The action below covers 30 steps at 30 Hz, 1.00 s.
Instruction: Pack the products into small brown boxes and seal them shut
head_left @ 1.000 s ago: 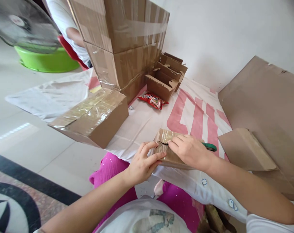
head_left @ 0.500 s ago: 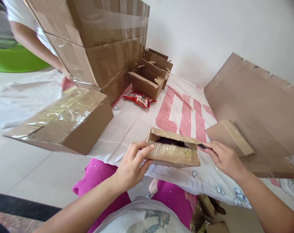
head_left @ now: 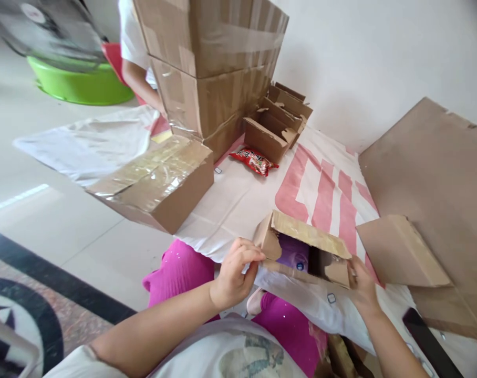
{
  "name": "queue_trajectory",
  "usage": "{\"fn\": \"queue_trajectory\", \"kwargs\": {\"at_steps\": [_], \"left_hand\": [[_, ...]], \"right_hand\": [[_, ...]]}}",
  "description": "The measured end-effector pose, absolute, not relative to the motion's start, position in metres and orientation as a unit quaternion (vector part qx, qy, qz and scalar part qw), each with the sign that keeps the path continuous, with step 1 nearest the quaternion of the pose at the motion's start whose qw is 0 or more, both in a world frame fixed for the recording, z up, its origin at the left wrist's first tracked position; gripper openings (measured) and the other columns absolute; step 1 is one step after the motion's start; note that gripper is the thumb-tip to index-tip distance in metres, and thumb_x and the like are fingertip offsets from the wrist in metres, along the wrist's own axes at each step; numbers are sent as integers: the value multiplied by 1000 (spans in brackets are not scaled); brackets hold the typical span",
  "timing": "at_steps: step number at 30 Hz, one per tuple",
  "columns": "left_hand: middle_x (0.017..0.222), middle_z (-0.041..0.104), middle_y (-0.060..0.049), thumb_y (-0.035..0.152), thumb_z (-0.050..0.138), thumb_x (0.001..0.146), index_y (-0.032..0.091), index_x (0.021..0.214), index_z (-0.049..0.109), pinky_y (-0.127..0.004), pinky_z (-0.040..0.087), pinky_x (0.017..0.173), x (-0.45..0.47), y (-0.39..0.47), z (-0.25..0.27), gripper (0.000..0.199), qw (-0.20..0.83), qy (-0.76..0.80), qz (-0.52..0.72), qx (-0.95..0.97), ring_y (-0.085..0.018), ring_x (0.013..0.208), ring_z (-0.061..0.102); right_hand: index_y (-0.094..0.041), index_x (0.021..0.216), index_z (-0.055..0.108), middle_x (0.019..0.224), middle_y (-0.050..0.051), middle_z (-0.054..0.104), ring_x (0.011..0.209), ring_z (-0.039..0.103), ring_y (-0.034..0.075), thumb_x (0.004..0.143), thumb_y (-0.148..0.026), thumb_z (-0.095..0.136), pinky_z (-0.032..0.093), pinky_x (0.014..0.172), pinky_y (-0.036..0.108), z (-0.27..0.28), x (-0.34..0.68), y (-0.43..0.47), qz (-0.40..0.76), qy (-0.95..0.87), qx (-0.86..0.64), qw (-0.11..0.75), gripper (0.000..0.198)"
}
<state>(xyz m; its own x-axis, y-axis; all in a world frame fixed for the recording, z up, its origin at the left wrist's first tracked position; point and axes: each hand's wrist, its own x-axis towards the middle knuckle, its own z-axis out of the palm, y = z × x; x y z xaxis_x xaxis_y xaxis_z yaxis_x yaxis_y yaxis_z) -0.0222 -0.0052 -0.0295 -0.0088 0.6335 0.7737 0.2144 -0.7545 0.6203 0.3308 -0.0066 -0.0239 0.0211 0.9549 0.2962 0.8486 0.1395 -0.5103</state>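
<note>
A small cardboard box (head_left: 311,232) lies in front of me with its top open and its long flaps spread. Inside is something purple and shiny (head_left: 290,251) with a small round dark-blue spot; the rest of it is hidden. My left hand (head_left: 238,270) pinches the near flap at the box's left corner. At the other end, my right hand (head_left: 363,286) grips the box's right side, partly hidden behind the cardboard. Just right of that hand a folded cardboard piece (head_left: 400,252) leans against a large cardboard sheet (head_left: 431,184).
A taped box (head_left: 152,178) sits at the table's left edge, before stacked large boxes (head_left: 223,94). Behind are open small boxes (head_left: 262,139) and a red snack packet (head_left: 254,160). A black phone-like object (head_left: 431,341) lies right. Another person's arm (head_left: 142,84) shows behind the stack.
The slit in the small box has become a wide opening that shows the purple contents. The dark blade-like tool has left my right hand, which now grips the box. My view has shifted left.
</note>
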Motion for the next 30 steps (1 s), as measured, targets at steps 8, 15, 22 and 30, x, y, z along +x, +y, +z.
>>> {"fn": "queue_trajectory", "kwargs": {"at_steps": [8, 15, 22, 30], "left_hand": [[87, 52, -5, 10, 43, 91, 21, 77, 59, -29, 49, 69, -29, -2, -48, 24, 177, 281, 628, 703, -15, 83, 54], [132, 41, -15, 36, 67, 81, 24, 128, 45, -48, 42, 103, -40, -4, -34, 53, 253, 357, 580, 687, -30, 127, 43], [137, 51, -8, 35, 68, 76, 27, 131, 46, -42, 46, 98, -54, 11, -23, 60, 453, 483, 586, 468, -29, 122, 52], [86, 67, 1, 27, 70, 60, 23, 108, 55, -19, 44, 48, -72, 27, -12, 51, 569, 498, 609, 242, -12, 56, 60]], "right_hand": [[-23, 124, 56, 135, 14, 47, 132, 41, 39, 74, -62, 66, 44, 100, 53, -14, 300, -34, 72, -766, -601, 217, 64], [-24, 111, 67, 149, 11, 33, 129, 46, 35, 82, -34, 67, 49, 98, 49, -11, 256, -49, -27, -799, -553, 235, 30], [-26, 130, 52, 157, 15, 23, 138, 36, 36, 76, -7, 69, 45, 103, 53, 18, 210, -58, -12, -840, -427, 334, 59], [-24, 130, 47, 152, 14, 32, 138, 36, 32, 85, -22, 62, 46, 102, 52, 6, 192, -59, 55, -849, -295, 435, 48]]}}
